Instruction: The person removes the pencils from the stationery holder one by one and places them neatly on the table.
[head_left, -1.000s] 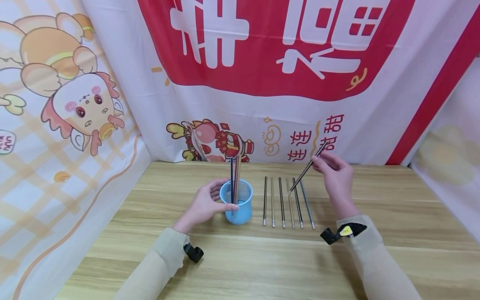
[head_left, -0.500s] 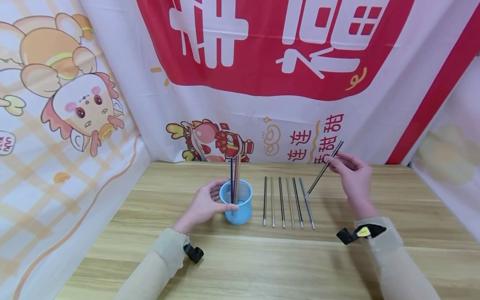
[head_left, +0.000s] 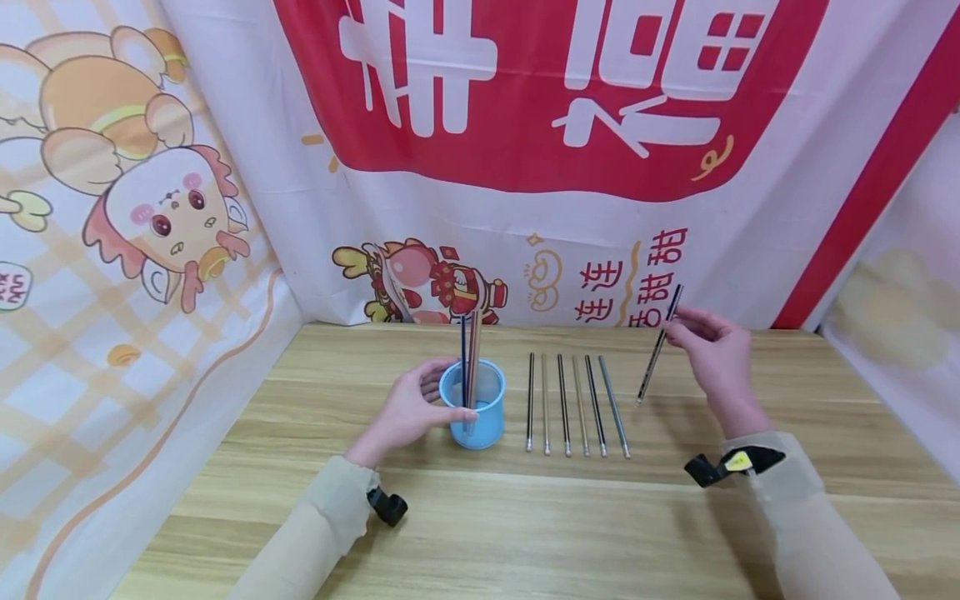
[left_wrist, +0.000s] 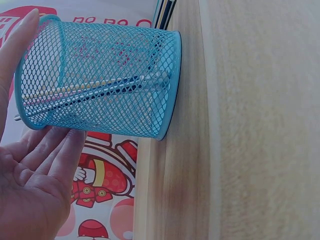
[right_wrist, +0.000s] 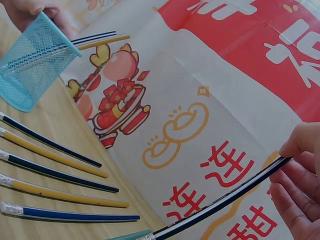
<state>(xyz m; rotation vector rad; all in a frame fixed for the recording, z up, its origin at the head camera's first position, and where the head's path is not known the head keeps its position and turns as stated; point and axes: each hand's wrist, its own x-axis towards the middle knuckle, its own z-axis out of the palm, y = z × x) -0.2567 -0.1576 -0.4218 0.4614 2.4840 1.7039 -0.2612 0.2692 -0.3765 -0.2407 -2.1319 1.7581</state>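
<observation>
A blue mesh cup (head_left: 480,425) (left_wrist: 105,77) stands on the table with several pencils (head_left: 472,358) leaning inside. The left hand (head_left: 408,408) (left_wrist: 40,170) holds the cup from its left side, thumb at the near rim and fingers behind. In the right hand (head_left: 708,350) (right_wrist: 300,175), a dark striped pencil (head_left: 656,358) (right_wrist: 225,200) is pinched near its upper end, tilted with its eraser end down, right of a row of pencils. That row (head_left: 564,404) (right_wrist: 60,185) lies side by side, erasers towards the person, between cup and right hand.
The wooden table (head_left: 510,533) meets a white and red printed cloth (head_left: 525,200) at its back edge. Another printed cloth (head_left: 150,333) hangs along the left side, and pale cloth (head_left: 892,308) on the right. Black wrist devices sit on both sleeves.
The right hand has moved right with its pencil, from above the row to beyond its right end, and the pencil now stands steeper. The left hand and cup have stayed put.
</observation>
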